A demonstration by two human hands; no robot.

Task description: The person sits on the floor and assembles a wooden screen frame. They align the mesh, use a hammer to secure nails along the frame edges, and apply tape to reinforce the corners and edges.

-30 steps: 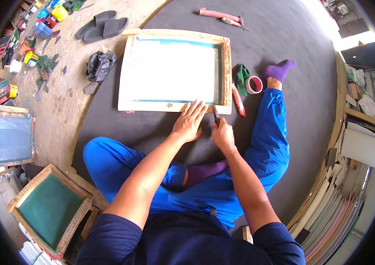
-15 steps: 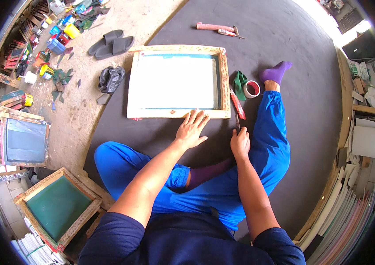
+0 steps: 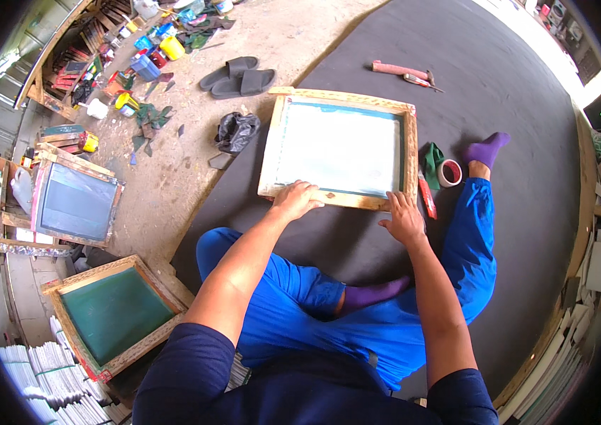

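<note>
A wooden-framed screen [image 3: 343,145], with a white middle and blue-green borders, lies flat on the dark floor mat in front of me. My left hand [image 3: 295,201] rests on the near rail of its wooden frame [image 3: 357,201], left of centre, fingers lying over the wood. Near the rail's right end, my right hand [image 3: 404,218] touches the same frame with its fingers stretched forward and thumb apart. Just right of the frame lie a red utility knife [image 3: 427,196], a roll of tape [image 3: 449,173] and a green cloth [image 3: 431,161].
A pink-handled hammer [image 3: 401,70] lies farther off on the mat [image 3: 506,241]. Black slippers [image 3: 238,76] and a crumpled black bag [image 3: 237,132] are on the left floor. A green framed screen [image 3: 115,312] stands at lower left; paint pots [image 3: 172,48] clutter the far left.
My right hand has let go of the thin dark tool and moved onto the frame's near rail. My left hand has shifted left along that rail. The whole view has swung left.
</note>
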